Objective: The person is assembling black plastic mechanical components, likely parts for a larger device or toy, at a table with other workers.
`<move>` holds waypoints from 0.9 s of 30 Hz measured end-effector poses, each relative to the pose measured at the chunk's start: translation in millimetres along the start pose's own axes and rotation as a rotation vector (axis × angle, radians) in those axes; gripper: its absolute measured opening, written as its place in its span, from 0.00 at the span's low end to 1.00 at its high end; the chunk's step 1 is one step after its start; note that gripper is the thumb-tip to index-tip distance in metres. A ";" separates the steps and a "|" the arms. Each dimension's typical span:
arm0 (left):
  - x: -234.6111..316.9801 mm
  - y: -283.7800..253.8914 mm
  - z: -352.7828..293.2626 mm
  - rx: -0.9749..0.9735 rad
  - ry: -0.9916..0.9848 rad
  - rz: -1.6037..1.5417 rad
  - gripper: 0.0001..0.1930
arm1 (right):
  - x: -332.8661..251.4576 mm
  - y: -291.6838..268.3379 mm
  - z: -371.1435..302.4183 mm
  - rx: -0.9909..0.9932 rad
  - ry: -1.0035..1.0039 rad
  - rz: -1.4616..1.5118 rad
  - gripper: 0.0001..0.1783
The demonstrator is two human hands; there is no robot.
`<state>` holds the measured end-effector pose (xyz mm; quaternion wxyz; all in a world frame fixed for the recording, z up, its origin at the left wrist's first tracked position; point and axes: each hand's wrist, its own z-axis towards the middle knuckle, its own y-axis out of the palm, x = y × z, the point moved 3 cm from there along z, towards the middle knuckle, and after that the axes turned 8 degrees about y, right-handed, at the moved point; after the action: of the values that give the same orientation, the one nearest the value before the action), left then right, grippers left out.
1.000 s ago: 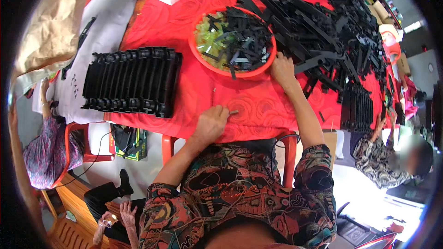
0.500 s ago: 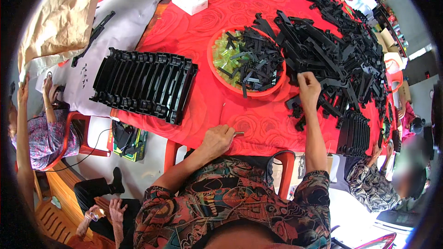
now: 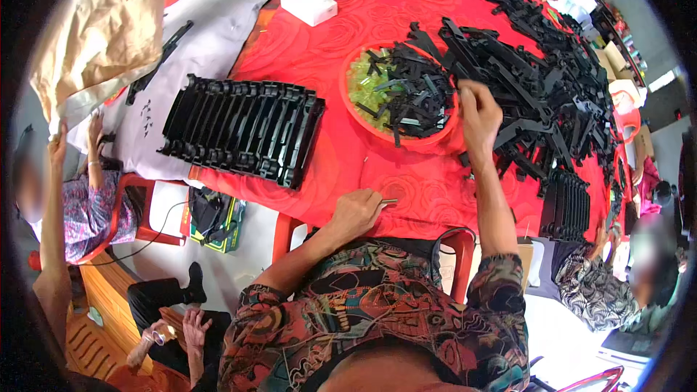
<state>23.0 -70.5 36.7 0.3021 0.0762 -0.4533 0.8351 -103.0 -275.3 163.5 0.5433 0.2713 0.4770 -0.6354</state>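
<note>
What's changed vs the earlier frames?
Right hand drew back from the basin, then reached forward again, now beside its right rim; its grip is unclear. The view shifted too. Unchanged: left hand holding a slim rod; basin and stacked black parts in place.

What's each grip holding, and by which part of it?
Left grip: a thin rod, held by its covered stretch, one end sticking out. Right grip, beside the bowl: can't tell whether it holds anything.
</note>
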 end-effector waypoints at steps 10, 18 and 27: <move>-3.8 6.8 2.8 0.025 -0.280 -0.544 0.07 | 27.2 24.1 -170.0 -0.340 0.319 0.131 0.10; -4.7 17.3 -1.8 -0.010 -0.431 -1.066 0.07 | 38.1 38.6 -186.4 -0.400 0.353 0.363 0.07; 8.0 22.7 -1.3 0.094 -0.180 -0.635 0.08 | 34.5 12.9 -160.0 -0.159 0.223 0.297 0.08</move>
<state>3.7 -75.2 23.0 0.5022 0.3011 -0.3930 0.7090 -127.5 -145.4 66.0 0.5945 0.3634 0.5376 -0.4748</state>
